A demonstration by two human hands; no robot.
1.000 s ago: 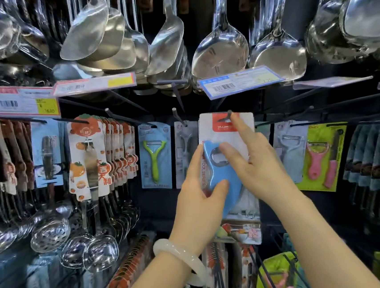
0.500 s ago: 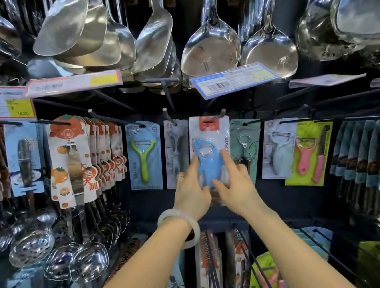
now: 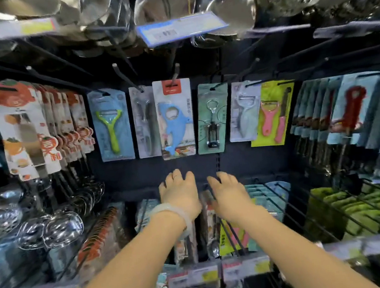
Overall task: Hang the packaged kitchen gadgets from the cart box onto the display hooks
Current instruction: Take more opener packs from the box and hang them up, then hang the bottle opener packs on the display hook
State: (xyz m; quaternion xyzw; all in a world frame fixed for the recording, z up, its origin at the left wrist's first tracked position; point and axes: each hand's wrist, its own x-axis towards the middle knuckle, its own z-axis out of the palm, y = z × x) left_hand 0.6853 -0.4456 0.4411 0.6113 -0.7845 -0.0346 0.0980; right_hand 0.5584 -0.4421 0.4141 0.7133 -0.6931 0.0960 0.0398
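Now I am seeing the blue dolphin opener card (image 3: 174, 118) hanging on its hook (image 3: 175, 73), between a grey peeler card (image 3: 144, 122) and a green corkscrew card (image 3: 212, 118). My left hand (image 3: 180, 197) and right hand (image 3: 230, 194) are hovering below it, fingers loosely spread, holding nothing.

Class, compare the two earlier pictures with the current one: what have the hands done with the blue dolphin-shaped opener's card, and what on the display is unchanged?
Both hands let go of the blue opener card and dropped below it: left hand, right hand, both empty. The card now hangs free on its hook. The green peeler card and corkscrew card hang as before.
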